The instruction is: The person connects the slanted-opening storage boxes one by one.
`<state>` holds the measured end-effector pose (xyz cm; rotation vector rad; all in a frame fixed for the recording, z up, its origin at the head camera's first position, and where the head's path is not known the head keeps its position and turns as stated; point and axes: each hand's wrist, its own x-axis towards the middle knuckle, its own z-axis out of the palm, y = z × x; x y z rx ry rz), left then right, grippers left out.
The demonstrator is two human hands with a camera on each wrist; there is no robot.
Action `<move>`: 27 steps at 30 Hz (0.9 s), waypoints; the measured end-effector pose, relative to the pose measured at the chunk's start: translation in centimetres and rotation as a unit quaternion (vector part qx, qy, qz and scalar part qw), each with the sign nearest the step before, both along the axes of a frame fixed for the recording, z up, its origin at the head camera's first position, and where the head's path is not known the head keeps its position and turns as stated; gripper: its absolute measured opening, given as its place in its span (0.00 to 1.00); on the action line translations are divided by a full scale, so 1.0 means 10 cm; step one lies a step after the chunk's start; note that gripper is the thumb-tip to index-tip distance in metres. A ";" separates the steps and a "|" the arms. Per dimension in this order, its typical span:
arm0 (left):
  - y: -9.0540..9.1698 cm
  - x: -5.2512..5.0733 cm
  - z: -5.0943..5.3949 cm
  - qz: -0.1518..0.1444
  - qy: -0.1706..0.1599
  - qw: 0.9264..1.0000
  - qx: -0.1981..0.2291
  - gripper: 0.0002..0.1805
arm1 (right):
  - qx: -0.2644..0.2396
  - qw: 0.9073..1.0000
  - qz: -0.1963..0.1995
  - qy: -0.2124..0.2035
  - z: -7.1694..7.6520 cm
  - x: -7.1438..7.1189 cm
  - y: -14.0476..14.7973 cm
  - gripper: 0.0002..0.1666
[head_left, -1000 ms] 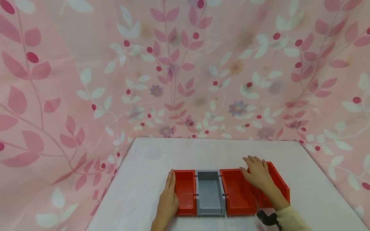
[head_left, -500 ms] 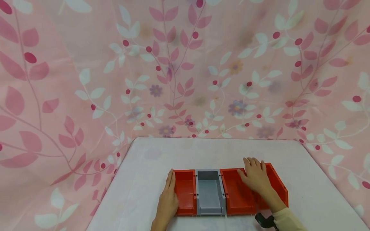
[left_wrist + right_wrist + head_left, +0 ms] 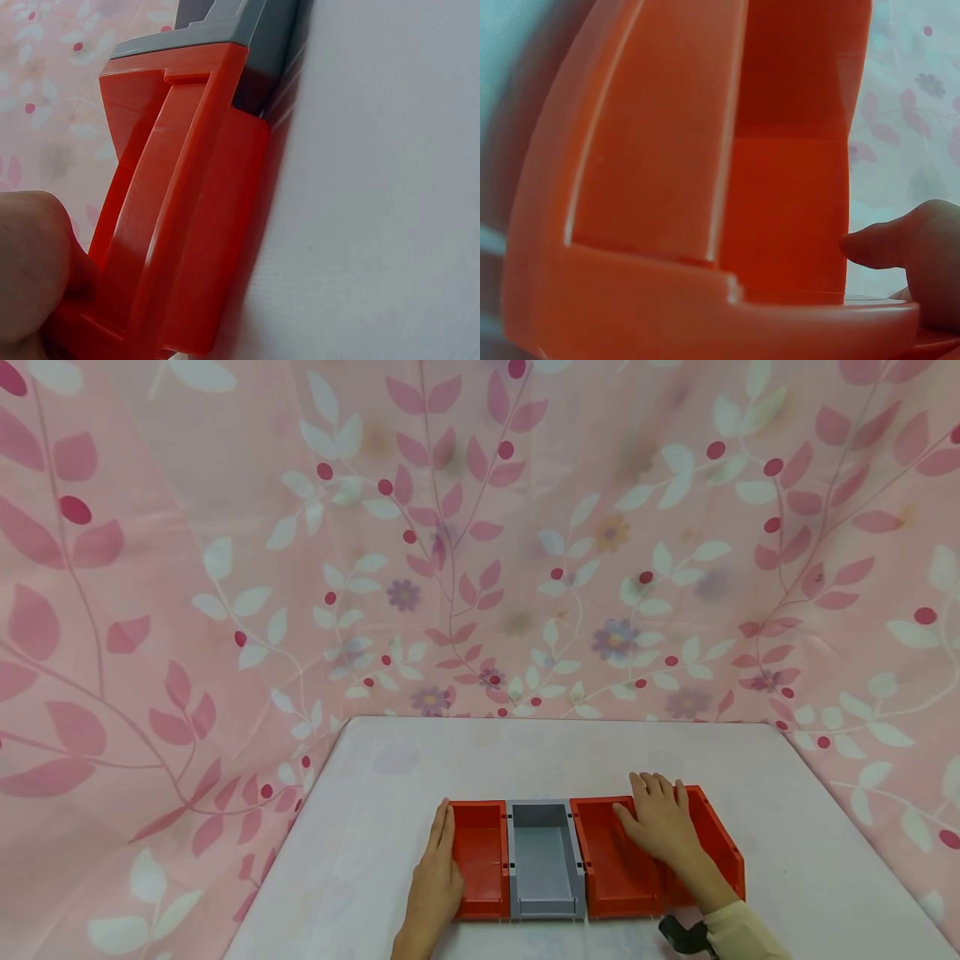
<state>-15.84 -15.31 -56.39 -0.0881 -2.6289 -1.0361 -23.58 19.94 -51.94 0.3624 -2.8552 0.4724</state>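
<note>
Four-sided bins stand in a row on the white table: a red bin (image 3: 482, 860) at left, a grey bin (image 3: 543, 860), another red bin (image 3: 618, 868) and a rightmost red bin (image 3: 716, 839), slightly askew. My left hand (image 3: 435, 885) lies along the outer wall of the leftmost bin, fingers straight; its thumb side shows beside that bin (image 3: 180, 195) in the left wrist view. My right hand (image 3: 663, 822) grips the rightmost bin where it meets its red neighbour, thumb towards the neighbour. In the right wrist view the thumb (image 3: 885, 244) shows at a red wall.
The white table (image 3: 420, 752) extends behind and to both sides of the row. A pink leaf-patterned cloth (image 3: 480, 568) hangs behind it. A black curved object (image 3: 684, 935) sits by the right sleeve (image 3: 742, 931).
My right hand and the rightmost red bin have moved slightly left and nearer, closing up to the neighbouring red bin. The left hand has stayed put.
</note>
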 end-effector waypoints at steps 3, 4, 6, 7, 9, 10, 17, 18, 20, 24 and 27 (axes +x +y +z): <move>0.00 0.00 0.00 0.001 -0.002 1.000 0.000 0.46 | -0.001 1.000 0.000 0.002 -0.04 -0.01 0.01 0.42; 0.00 0.01 0.00 0.002 -0.002 1.000 0.000 0.46 | -0.002 1.000 0.000 0.003 -0.06 -0.01 0.01 0.42; 0.00 0.01 0.00 0.003 -0.003 1.000 0.000 0.46 | -0.001 1.000 0.000 0.004 -0.10 -0.02 0.01 0.43; 0.00 0.01 0.00 0.004 -0.003 1.000 0.000 0.46 | 0.001 1.000 0.001 0.004 -0.11 -0.02 0.01 0.43; 0.00 0.01 0.00 0.004 -0.002 1.000 -0.001 0.46 | 0.003 1.000 -0.001 0.003 -0.14 -0.02 0.01 0.44; 0.00 0.01 0.00 0.003 0.000 1.000 -0.002 0.46 | 0.003 1.000 -0.001 0.003 -0.16 -0.02 0.01 0.44; 0.00 0.00 -0.02 0.002 0.009 1.000 -0.002 0.46 | -0.006 1.000 0.007 0.000 -0.16 -0.02 0.00 0.47; 0.00 0.00 -0.02 0.002 0.009 1.000 -0.002 0.46 | -0.008 1.000 0.010 -0.002 -0.16 -0.02 0.00 0.47; -0.01 0.00 -0.02 0.001 0.010 1.000 0.000 0.47 | -0.011 1.000 0.015 -0.007 -0.16 -0.02 0.00 0.49; -0.01 0.00 -0.03 -0.002 0.008 1.000 0.001 0.47 | -0.012 1.000 0.017 -0.010 -0.17 -0.02 0.01 0.50; -0.01 -0.01 -0.04 -0.003 0.008 1.000 0.000 0.46 | -0.010 1.000 0.016 -0.008 -0.18 -0.01 0.01 0.50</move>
